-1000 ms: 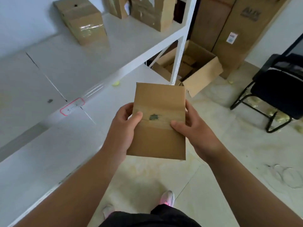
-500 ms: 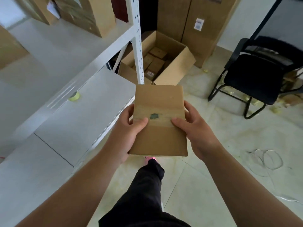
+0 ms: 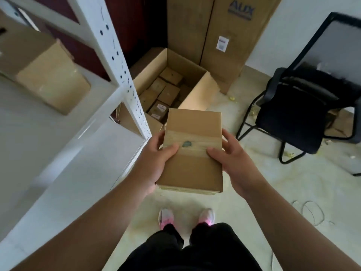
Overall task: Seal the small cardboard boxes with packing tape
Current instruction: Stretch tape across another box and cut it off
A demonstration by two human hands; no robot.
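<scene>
- The small cardboard box (image 3: 192,153) is held in the air in front of the person's waist, above the shoes (image 3: 166,218). Its broad face is up, and a tape band (image 3: 205,139) runs across that face.
- The left hand (image 3: 156,163) grips its left edge and the right hand (image 3: 235,159) its right edge. The fingers wrap round the sides and each thumb lies on top at the tape, so both hands are clamped on the box.
- It looks light and stiff, judging from the easy hold (nothing shows what is inside, so the weight is a guess). Bare cardboard should give good purchase, the glossy tape less.
- The side edges seem the sound place to take it, since the corners are rigid and the panel's middle could dent under a hard thumb.
- The floor (image 3: 254,192) is pale tile, with loops of wire (image 3: 310,212) lying to the right.
- On the left a white shelf (image 3: 78,153) with a perforated post (image 3: 121,65) carries another box (image 3: 52,83).
- Beyond the hands an open carton (image 3: 199,94) stands on the floor, with more small boxes (image 3: 168,93) packed inside.
- Farthest back, tall cartons (image 3: 224,55) stand by the wall, with a black chair (image 3: 293,114) to the right.
</scene>
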